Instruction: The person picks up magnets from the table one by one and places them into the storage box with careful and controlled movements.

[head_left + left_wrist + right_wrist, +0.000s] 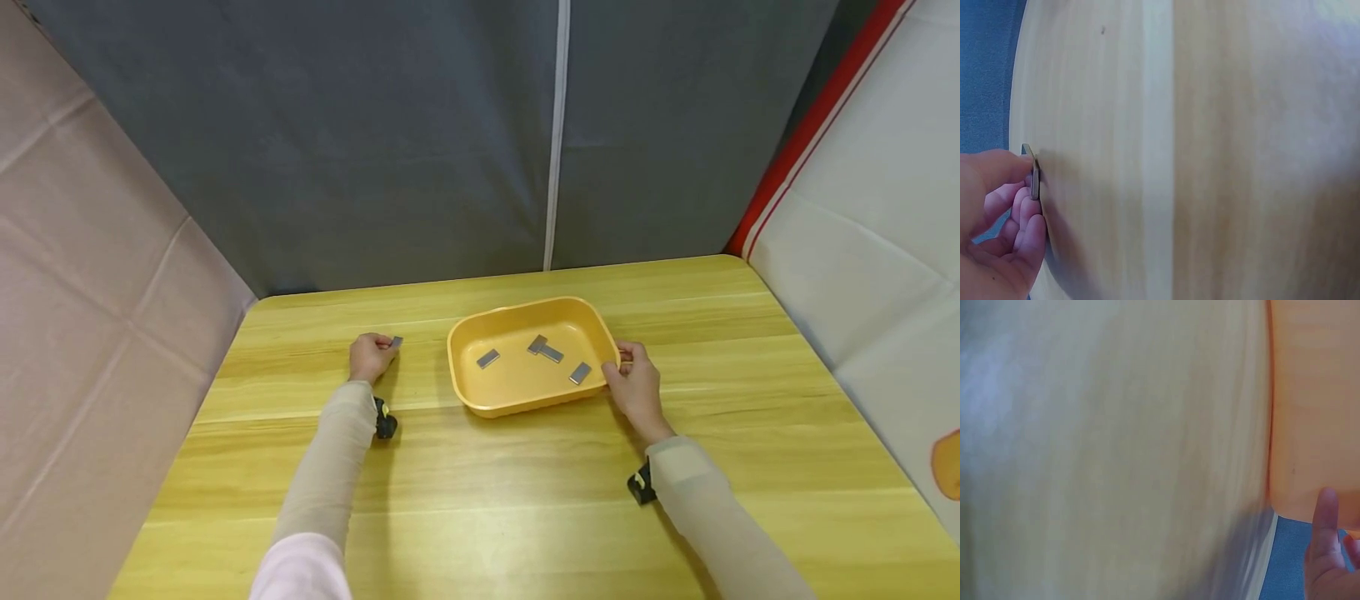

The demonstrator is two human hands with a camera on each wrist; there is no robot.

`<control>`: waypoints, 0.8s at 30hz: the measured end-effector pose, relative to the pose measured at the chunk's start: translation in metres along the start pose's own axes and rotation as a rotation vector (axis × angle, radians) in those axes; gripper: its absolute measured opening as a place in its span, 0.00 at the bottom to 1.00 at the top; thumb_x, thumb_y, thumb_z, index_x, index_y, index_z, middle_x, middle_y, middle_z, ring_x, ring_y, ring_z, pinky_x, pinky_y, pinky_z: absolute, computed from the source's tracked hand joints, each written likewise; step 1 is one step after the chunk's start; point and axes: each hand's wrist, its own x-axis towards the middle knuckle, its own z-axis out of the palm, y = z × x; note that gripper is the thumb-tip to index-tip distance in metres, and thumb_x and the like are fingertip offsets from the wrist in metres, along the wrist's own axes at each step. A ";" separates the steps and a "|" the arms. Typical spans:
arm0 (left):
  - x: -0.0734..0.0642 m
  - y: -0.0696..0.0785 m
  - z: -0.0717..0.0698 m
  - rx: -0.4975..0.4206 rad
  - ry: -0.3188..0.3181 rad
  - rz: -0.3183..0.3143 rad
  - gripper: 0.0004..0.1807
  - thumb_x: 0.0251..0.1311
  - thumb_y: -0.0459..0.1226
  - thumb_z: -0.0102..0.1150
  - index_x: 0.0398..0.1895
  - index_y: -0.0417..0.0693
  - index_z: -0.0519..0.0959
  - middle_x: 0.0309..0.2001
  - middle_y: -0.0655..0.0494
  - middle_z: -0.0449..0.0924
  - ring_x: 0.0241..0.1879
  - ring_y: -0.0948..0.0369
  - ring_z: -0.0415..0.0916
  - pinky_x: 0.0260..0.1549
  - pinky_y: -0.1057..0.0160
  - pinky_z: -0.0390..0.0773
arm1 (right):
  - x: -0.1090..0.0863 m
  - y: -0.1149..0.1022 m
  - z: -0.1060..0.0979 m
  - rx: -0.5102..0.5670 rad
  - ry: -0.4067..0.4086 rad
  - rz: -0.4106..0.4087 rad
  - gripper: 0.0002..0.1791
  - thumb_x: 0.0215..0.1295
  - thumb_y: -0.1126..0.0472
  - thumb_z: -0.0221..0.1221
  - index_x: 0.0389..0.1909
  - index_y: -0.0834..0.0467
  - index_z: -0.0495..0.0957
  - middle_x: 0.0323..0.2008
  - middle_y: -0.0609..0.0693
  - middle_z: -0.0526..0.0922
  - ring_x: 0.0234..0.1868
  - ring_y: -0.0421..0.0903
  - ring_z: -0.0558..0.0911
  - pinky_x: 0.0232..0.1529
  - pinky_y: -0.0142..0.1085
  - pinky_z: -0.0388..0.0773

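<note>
My left hand [368, 357] is left of the yellow basin [480, 398], pinching a small flat grey metallic block [397, 342] just over the table. In the left wrist view the thumb and fingers of the left hand [1004, 219] hold the grey block [1035, 181] at its edge; part of it is hidden by the thumb. At the basin's right end, my right hand [636, 387] grips the rim, thumb on the near side. The right wrist view shows the thumb of the right hand [1327, 556] against the basin's wall [1316, 425]. Several similar grey blocks [580, 373] lie inside the basin, two overlapping.
The basin stands on a wood-grain table [480, 500]. A dark grey curtain [375, 167] hangs behind the far edge, with pale cloth [90, 292] to the left and white, red-edged cloth [870, 208] to the right.
</note>
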 end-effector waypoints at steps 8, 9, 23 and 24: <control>0.004 -0.003 0.000 -0.071 -0.038 -0.039 0.12 0.49 0.32 0.59 0.36 0.33 0.78 0.35 0.42 0.78 0.35 0.52 0.73 0.36 0.59 0.73 | 0.001 0.000 0.000 -0.003 0.011 0.003 0.21 0.55 0.69 0.49 0.52 0.68 0.65 0.41 0.62 0.73 0.34 0.53 0.75 0.19 0.26 0.74; 0.004 -0.003 0.000 -0.081 -0.042 -0.046 0.12 0.49 0.32 0.60 0.37 0.33 0.78 0.36 0.41 0.78 0.35 0.52 0.73 0.37 0.59 0.73 | 0.001 -0.001 0.000 0.000 0.012 0.002 0.20 0.55 0.69 0.49 0.51 0.68 0.65 0.41 0.62 0.73 0.34 0.53 0.75 0.19 0.26 0.74; 0.003 -0.007 -0.001 -0.130 -0.071 -0.086 0.13 0.49 0.32 0.59 0.40 0.36 0.76 0.37 0.44 0.76 0.35 0.54 0.72 0.35 0.62 0.71 | 0.001 0.000 0.001 0.001 0.006 0.011 0.21 0.55 0.69 0.49 0.51 0.68 0.64 0.41 0.62 0.73 0.35 0.53 0.76 0.19 0.26 0.74; 0.002 -0.007 -0.002 -0.129 -0.072 -0.087 0.13 0.50 0.32 0.59 0.40 0.36 0.76 0.37 0.44 0.76 0.35 0.55 0.72 0.35 0.61 0.71 | 0.001 0.000 0.001 0.000 0.007 0.012 0.21 0.55 0.69 0.49 0.52 0.68 0.64 0.41 0.62 0.73 0.34 0.52 0.76 0.19 0.26 0.74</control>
